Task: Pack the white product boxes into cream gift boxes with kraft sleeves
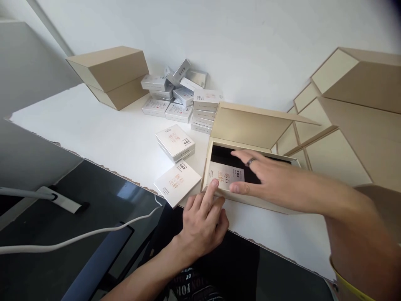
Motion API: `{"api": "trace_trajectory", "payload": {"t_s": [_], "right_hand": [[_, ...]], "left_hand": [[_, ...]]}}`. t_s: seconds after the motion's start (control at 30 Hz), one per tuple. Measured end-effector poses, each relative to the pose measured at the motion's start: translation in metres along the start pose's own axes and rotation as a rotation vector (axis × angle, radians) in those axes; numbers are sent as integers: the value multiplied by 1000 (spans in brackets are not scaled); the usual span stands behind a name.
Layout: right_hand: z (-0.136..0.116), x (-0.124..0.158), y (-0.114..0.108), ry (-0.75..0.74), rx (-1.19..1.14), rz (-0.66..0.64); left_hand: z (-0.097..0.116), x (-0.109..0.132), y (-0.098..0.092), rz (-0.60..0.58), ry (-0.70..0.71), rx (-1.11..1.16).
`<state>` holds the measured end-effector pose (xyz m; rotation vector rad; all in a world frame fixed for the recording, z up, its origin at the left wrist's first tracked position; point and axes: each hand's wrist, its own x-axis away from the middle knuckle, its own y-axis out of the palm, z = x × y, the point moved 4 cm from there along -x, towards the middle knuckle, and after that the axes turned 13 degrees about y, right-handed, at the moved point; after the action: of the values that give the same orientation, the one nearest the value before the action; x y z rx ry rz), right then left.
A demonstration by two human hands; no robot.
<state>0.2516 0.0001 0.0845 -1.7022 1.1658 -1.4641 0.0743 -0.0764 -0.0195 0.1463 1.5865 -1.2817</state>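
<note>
An open beige gift box (247, 125) with a dark lining stands at the table's front edge, its lid raised towards the wall. A small white printed carton (226, 170) lies in its left part. My left hand (203, 223) has its index fingertip on or just over that carton's near edge; the other fingers are loosely bent and hold nothing. Over the box's middle, my right hand (266, 173) is open, thumb near the carton's right corner and fingers spread above the dark lining. Left of the box sit a short stack of white cartons (176, 141) and another flat carton (177, 183).
Several white cartons (171, 94) are piled against the wall, beside a neat carton stack (205, 109). Closed beige boxes stand at the left (117, 75) and in a large stack at the right (341, 108). A white cable (109, 230) hangs below the table edge.
</note>
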Motion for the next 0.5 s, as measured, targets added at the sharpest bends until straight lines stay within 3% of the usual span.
{"api": "trace_trajectory", "payload": {"t_s": [0.07,0.13,0.27,0.37,0.5], "right_hand": [[-17,3,-12,-74,-22,145],[-49,6,-15,-257,-64,229],[-120,6,12,-683,122,185],[-147,-1,37,-707,299,88],[-159,-3,46,-586,437,9]], "left_hand": [[0,0,1,-2,-4,-7],[-1,1,1,7,-7,-13],[0,6,1,26,-3,-12],[2,11,4,3,19,-8],[5,13,8,-22,60,-28]]}}
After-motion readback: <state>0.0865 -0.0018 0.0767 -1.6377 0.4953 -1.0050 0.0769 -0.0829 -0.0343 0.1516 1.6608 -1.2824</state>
